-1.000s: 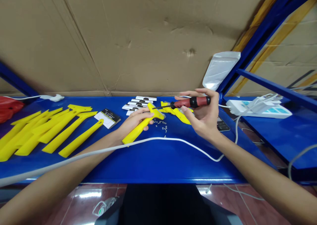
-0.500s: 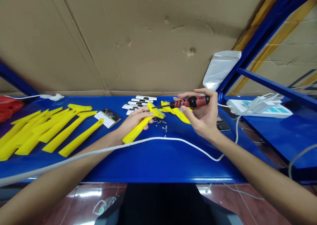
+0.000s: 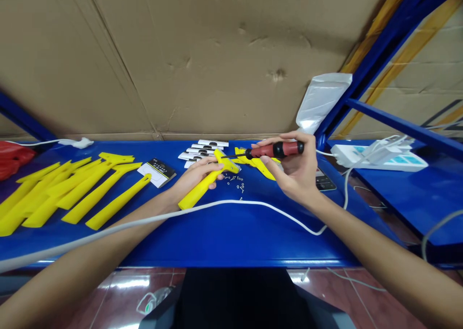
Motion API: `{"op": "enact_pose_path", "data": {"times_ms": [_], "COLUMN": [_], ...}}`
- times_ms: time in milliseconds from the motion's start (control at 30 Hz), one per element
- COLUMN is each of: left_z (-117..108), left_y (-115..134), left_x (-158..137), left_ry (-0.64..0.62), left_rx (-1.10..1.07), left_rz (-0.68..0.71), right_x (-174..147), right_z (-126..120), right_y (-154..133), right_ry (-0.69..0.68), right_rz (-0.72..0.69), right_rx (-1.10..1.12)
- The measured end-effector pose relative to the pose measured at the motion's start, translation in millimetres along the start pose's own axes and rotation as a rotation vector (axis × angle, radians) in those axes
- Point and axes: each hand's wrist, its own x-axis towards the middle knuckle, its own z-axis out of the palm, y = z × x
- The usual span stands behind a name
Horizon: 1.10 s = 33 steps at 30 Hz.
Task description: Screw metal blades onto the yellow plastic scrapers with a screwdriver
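My left hand point(image 3: 197, 177) is closed around a yellow plastic scraper point(image 3: 198, 191), its handle slanting down toward me and its T-shaped head up. In my right hand point(image 3: 298, 172) is a red and black screwdriver point(image 3: 277, 149), gripped by its handle. The shaft points left and its tip meets the scraper's head; whether a screw sits under it is too small to tell. Small loose screws and nuts point(image 3: 237, 178) lie on the blue table just right of the scraper. Behind my left hand rest several white blade packs point(image 3: 202, 148). More yellow pieces point(image 3: 264, 167) lie partly behind the screwdriver.
Several yellow scraper handles point(image 3: 77, 186) are spread at the left, beside a black and white card pack point(image 3: 157, 171). A white cable point(image 3: 231, 202) crosses in front of my hands. At the right are a phone point(image 3: 324, 180) and a power strip point(image 3: 379, 156). Cardboard point(image 3: 217, 63) stands behind.
The screwdriver's handle has turned about its own axis, its black marks rolling out of view, and my right fingers have shifted slightly. My left hand and the scraper stay where they were.
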Motion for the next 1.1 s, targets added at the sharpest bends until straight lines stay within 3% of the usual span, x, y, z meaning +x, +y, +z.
{"op": "enact_pose_path", "data": {"times_ms": [167,433,667,933,1100], "left_z": [2.5,2.1,5.2,3.2,2.0], "left_y": [0.9,0.9,3.3,1.5,1.2], "left_x": [-2.7,-3.5,-4.5,-4.4,-2.8], "left_ry": [-0.029,-0.026,-0.007,-0.036,-0.015], "left_rx": [0.027,0.050,0.055,0.052,0.048], "left_rz": [0.007,0.008,-0.018,0.008,-0.006], "right_x": [0.8,2.3,5.7,4.2,4.7], "right_z": [-2.3,-2.8,-6.6,-1.1,-4.5], "right_y": [5.9,-0.5,6.0,-0.6,2.9], "right_ry": [0.119,0.051,0.157,0.048,0.137], "right_rz": [-0.034,0.032,-0.067,-0.023,-0.063], "right_rx": [-0.118,-0.025,-0.162,0.017,-0.117]}}
